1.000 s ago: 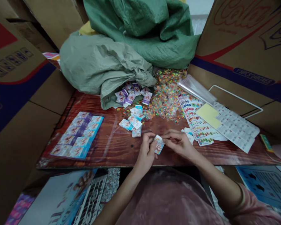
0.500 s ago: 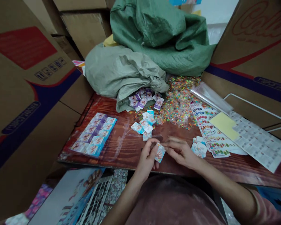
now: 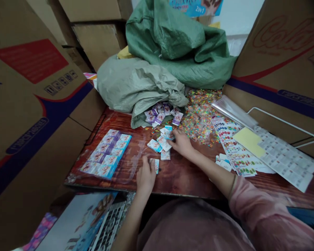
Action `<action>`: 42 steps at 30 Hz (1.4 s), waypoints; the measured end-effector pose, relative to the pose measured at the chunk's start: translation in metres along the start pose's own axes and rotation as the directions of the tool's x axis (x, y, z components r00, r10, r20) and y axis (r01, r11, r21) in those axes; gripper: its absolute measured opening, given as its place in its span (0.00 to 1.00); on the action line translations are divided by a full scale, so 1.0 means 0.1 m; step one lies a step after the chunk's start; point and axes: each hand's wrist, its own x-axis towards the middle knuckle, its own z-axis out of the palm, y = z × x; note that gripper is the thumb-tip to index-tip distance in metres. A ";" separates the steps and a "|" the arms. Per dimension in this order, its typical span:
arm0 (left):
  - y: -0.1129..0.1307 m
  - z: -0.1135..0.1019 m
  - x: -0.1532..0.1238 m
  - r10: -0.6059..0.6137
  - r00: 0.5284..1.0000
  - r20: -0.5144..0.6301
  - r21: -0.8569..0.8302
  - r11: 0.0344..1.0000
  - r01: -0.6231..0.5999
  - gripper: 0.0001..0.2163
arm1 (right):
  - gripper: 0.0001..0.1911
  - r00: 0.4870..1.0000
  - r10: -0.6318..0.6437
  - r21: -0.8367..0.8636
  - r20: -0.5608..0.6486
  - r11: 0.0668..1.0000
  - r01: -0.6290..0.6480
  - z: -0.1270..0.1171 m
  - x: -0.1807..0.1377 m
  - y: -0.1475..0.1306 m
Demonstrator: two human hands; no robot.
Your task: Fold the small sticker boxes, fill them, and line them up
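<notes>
My left hand point(image 3: 145, 177) is low over the table, its fingers closed on the edge of a small white and light-blue printed box point(image 3: 156, 166), partly hidden behind them. My right hand point(image 3: 182, 143) reaches over a loose pile of similar small boxes point(image 3: 162, 141), thumb and fingers apart at the pile's right side. Whether its fingertips touch a box is hard to make out. To the left lies a block of purple and light-blue boxes point(image 3: 107, 153) in neat rows on clear film.
A grey sack point(image 3: 138, 82) spills purple boxes point(image 3: 161, 115) behind the pile. Small colourful packets point(image 3: 201, 118) spread to its right. Sticker sheets point(image 3: 227, 143), a yellow paper point(image 3: 248, 141) and small white cards point(image 3: 223, 162) lie rightward. Large cartons point(image 3: 42, 115) flank the table.
My hands have moved apart from the box they both worked on. The left moved left with a box near the tabletop; the right moved forward to the loose pile. The view tilted slightly upward.
</notes>
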 end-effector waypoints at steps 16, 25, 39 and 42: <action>0.88 0.24 -0.26 0.093 0.928 0.360 -0.909 0.259 0.327 0.19 | 0.12 0.964 0.204 -0.081 -0.168 0.972 -0.220 -1.08 -0.90 0.50; 0.90 0.32 -0.32 0.094 0.917 0.388 -0.882 0.327 0.340 0.17 | 0.19 0.827 0.483 -0.649 -0.288 0.537 -0.539 -1.21 -1.00 1.14; 0.97 0.36 -0.34 0.125 0.938 0.322 -0.910 0.313 0.271 0.10 | 0.06 0.712 0.587 -0.114 -0.386 0.736 -0.668 -1.53 -0.87 1.40; 1.00 0.35 -0.34 0.155 0.935 0.318 -0.913 0.317 0.258 0.09 | 0.10 0.710 0.599 0.021 -0.370 0.769 -0.639 -1.63 -0.88 1.45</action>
